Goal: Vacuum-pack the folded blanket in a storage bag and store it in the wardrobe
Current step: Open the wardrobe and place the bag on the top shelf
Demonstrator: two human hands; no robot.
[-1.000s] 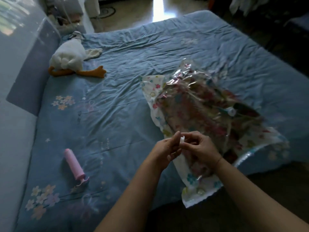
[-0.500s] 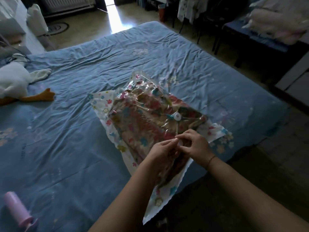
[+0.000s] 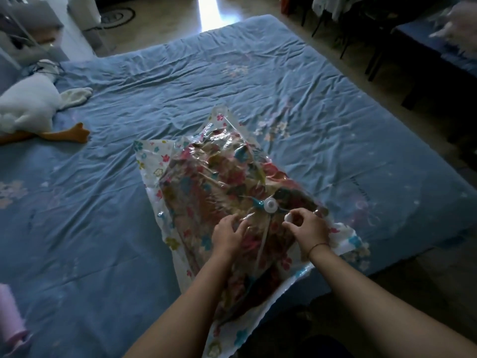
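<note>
A clear storage bag (image 3: 222,182) printed with flowers lies on the blue bed (image 3: 258,83), the folded floral blanket inside it. A round white valve (image 3: 270,204) sits on top of the bag. My right hand (image 3: 308,228) pinches a small white valve cap (image 3: 287,217) just right of and below the valve. My left hand (image 3: 228,235) rests on the bag left of the valve, fingers spread and pressing the plastic. The bag's near end hangs over the bed's edge.
A pink hand pump (image 3: 11,319) lies at the bed's near left edge. A white plush goose (image 3: 28,104) with orange feet lies at the far left. Dark chairs and a table (image 3: 426,40) stand on the floor to the right.
My hands, joined around the small white cap before, have parted. The right one carries the cap toward the valve and the left now presses the bag. The view swung right, then partly back left.
</note>
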